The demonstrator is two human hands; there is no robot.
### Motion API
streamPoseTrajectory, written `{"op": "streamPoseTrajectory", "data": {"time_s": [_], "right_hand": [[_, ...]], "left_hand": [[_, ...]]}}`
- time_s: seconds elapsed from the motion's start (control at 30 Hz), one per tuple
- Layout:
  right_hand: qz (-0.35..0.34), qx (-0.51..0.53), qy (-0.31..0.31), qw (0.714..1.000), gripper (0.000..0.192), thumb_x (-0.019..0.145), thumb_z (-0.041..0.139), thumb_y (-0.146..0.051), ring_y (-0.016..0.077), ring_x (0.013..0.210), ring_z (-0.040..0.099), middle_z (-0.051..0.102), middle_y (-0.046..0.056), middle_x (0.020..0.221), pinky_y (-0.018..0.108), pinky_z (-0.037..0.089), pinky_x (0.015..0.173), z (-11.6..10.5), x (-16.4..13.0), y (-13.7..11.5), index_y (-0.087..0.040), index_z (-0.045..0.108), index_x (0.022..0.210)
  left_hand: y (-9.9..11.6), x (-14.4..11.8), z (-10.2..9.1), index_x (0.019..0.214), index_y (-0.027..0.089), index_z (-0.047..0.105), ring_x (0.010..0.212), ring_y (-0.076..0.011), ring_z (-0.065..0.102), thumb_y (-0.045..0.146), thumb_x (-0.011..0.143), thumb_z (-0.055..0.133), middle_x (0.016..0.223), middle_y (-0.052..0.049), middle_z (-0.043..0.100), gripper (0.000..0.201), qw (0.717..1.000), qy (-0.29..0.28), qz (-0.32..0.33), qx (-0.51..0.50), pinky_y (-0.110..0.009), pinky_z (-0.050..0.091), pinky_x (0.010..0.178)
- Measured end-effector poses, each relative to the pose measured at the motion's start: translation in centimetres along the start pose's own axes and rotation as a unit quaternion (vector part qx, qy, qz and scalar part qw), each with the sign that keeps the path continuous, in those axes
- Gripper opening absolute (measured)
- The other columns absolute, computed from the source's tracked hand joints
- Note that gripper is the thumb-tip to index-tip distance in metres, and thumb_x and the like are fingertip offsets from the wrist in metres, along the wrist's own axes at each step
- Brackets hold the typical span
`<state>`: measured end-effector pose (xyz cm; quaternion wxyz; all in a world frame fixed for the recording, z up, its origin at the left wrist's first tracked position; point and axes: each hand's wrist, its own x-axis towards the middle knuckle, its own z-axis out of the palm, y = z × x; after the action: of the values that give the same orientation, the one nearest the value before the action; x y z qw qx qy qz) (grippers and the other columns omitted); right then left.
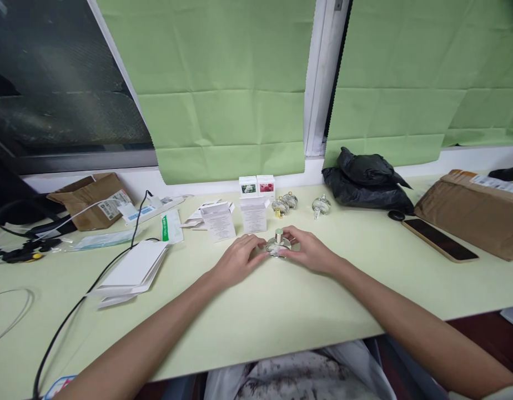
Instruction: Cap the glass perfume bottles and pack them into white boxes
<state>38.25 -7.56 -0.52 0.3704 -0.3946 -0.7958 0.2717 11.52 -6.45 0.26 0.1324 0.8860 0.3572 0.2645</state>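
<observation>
Both hands meet at one small round clear glass bottle with a silver cap (278, 244), which stands upright on the pale green surface (281, 311), near its middle and a little in front of the person. The left hand (236, 262) lies palm down on the surface; its fingers are stretched but slightly curved, and the fingertips touch the left side of the bottle. The right hand (308, 251) comes from the other side, with the fingers curled loosely around the right side of the bottle and the thumb near the cap. So the bottle is held lightly between the two hands, not lifted.

Just behind the bottle stand two opened white cardboard boxes with printed text (235, 219), and behind these two small white boxes with flower pictures (257, 186). To the right of them are more small glass bottles with gold caps (300, 204), near each other. Further right lie a crumpled black plastic bag (367, 180), a dark flat phone (439, 239) and a brown paper parcel (473, 211). On the left a stack of flat white folded cartons (134, 269) rests on the surface, with a black cable (90, 294) running beside it.
</observation>
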Motion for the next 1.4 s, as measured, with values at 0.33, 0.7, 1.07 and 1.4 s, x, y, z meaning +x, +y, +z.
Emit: {"op": "streamPoseTrajectory", "data": {"time_s": [0.33, 0.7, 1.07, 1.4], "right_hand": [[0.063, -0.136, 0.04, 0.988, 0.025, 0.095, 0.066, -0.048, 0.0194, 0.08, 0.063, 0.072, 0.0, 0.09, 0.029, 0.046, 0.074, -4.1, 0.2, 2.4, -0.024, 0.065, 0.101], [0.152, -0.3, 0.093, 0.937, 0.026, 0.091, 0.064, -0.048, 0.0188, 0.067, 0.056, 0.066, 0.001, 0.075, 0.029, 0.034, 0.062, -9.9, -0.2, 6.5, -0.024, 0.057, 0.087], [0.115, -0.216, 0.072, 0.967, 0.023, 0.088, 0.067, -0.044, 0.0183, 0.069, 0.054, 0.062, 0.0, 0.075, 0.029, 0.04, 0.063, -9.2, -0.3, 5.8, -0.023, 0.057, 0.085], [0.097, -0.202, 0.068, 0.972, 0.032, 0.087, 0.071, -0.051, 0.0244, 0.084, 0.06, 0.069, 0.005, 0.092, 0.035, 0.048, 0.075, -8.4, -0.3, 5.3, -0.022, 0.062, 0.098]], "left_hand": [[0.0, -0.3, -0.3, 0.118, 0.025, 0.067, 0.105, -0.025, 0.067, 0.043, 0.104, 0.056, 0.111, -0.007, 0.072, 0.026, 0.999, 0.014, -0.029, -0.015, -0.041, 0.054, 0.092], [-0.3, -0.5, -0.3, 0.12, 0.026, 0.067, 0.105, -0.0238, 0.067, 0.041, 0.105, 0.056, 0.111, -0.005, 0.072, 0.023, 0.999, 0.012, -0.035, -0.012, -0.04, 0.052, 0.095], [-0.8, -0.4, -0.6, 0.117, 0.024, 0.067, 0.103, -0.0251, 0.067, 0.043, 0.105, 0.053, 0.108, -0.007, 0.072, 0.027, 0.999, 0.02, -0.04, 0.0, -0.041, 0.053, 0.093], [-1.1, -0.5, -0.8, 0.118, 0.025, 0.067, 0.102, -0.0246, 0.067, 0.044, 0.104, 0.053, 0.11, -0.007, 0.071, 0.028, 0.998, 0.025, -0.058, -0.002, -0.04, 0.053, 0.091]]}}
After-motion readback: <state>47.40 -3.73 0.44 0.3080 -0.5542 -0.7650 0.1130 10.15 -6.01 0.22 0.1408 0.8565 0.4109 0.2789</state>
